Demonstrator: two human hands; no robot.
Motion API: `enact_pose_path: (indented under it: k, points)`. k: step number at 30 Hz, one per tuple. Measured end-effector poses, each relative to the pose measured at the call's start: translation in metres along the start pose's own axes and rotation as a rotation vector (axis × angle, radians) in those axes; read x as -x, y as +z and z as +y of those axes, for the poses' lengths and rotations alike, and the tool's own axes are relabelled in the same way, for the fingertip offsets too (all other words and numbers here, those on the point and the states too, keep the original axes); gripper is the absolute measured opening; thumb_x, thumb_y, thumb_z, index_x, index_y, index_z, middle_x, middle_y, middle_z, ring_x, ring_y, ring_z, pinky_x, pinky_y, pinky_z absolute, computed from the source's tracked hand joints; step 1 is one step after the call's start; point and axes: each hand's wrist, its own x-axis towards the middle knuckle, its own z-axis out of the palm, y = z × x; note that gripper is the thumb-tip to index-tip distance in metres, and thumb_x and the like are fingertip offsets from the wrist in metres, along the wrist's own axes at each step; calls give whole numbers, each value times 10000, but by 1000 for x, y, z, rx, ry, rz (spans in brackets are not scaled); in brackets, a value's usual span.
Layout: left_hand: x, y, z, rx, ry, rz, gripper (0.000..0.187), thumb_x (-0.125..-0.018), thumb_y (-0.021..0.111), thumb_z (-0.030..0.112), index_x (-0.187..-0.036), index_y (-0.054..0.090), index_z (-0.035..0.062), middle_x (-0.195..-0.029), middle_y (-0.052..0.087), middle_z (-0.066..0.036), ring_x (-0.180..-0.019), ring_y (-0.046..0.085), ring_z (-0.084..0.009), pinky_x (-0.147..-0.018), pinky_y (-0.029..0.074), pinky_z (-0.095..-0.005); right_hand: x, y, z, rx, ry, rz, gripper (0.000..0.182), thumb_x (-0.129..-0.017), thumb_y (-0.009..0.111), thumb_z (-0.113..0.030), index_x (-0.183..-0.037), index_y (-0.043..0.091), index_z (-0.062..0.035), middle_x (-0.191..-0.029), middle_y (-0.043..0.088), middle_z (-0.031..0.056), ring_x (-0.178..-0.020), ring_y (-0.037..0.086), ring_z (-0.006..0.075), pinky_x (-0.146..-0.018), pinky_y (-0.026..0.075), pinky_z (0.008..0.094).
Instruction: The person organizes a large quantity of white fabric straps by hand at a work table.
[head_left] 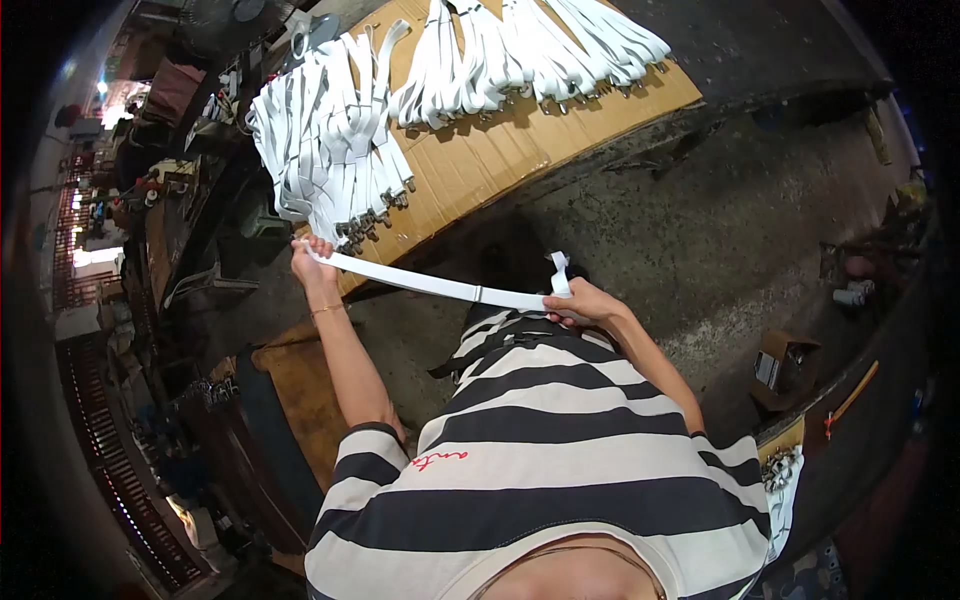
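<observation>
A white strap with a small metal slider near its middle is stretched between my two hands in front of my waist. My left hand is closed around one end, close to the corner of the cardboard. At the other end my right hand pinches the strap, and a short loose piece of it curls up above the fingers. Bundles of white straps with metal clips at their ends lie on the cardboard sheet just beyond my left hand.
More white strap bundles are fanned out at the far side of the cardboard. An open cardboard box stands on the floor at the right. Near my right side lie further white straps with clips. A brown padded seat is at the left.
</observation>
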Motion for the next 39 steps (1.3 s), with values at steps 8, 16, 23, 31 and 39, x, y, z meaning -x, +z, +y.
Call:
enact_pose_path:
  k: [8, 16, 23, 31, 39]
  points:
    - [-23, 10, 44, 19, 75, -175, 275, -977, 393, 256, -929, 482, 1, -830, 480, -79, -737, 457, -199, -691, 429, -339, 2, 19, -35, -14, -111, 45, 187, -864, 610, -121, -810, 591, 57, -661, 601, 64, -499, 521, 76, -437, 416, 203]
    - [-115, -8, 112, -29, 157, 64, 313, -991, 346, 246, -870, 477, -11, -777, 522, -101, -681, 534, -200, -690, 522, -368, 43, 63, -82, 221, -302, -61, 268, -872, 610, -224, -751, 591, 15, -585, 562, 22, -458, 497, 72, -430, 400, 223]
    - [-157, -2, 182, -322, 216, 159, 390, -990, 313, 232, -829, 539, -41, -795, 601, -154, -705, 603, -256, -728, 556, -403, 143, 72, -141, 461, -401, -7, 310, -865, 611, -221, -681, 577, 27, -522, 547, 72, -442, 516, 132, -456, 414, 284]
    - [-177, 22, 258, -449, 375, 374, 284, -933, 383, 162, -817, 544, -41, -745, 614, -150, -624, 616, -237, -631, 570, -367, 241, 69, -160, 602, -448, 35, 274, -857, 649, -240, -749, 652, 12, -522, 542, 86, -435, 512, 149, -406, 374, 306]
    - [-209, 14, 422, -240, 343, 134, 205, -876, 368, 32, -926, 541, -67, -866, 619, -138, -680, 619, -236, -750, 581, -340, 324, 64, -160, 839, -769, 135, 135, -730, 770, -185, -781, 705, -78, -620, 642, 28, -471, 589, 131, -442, 458, 249]
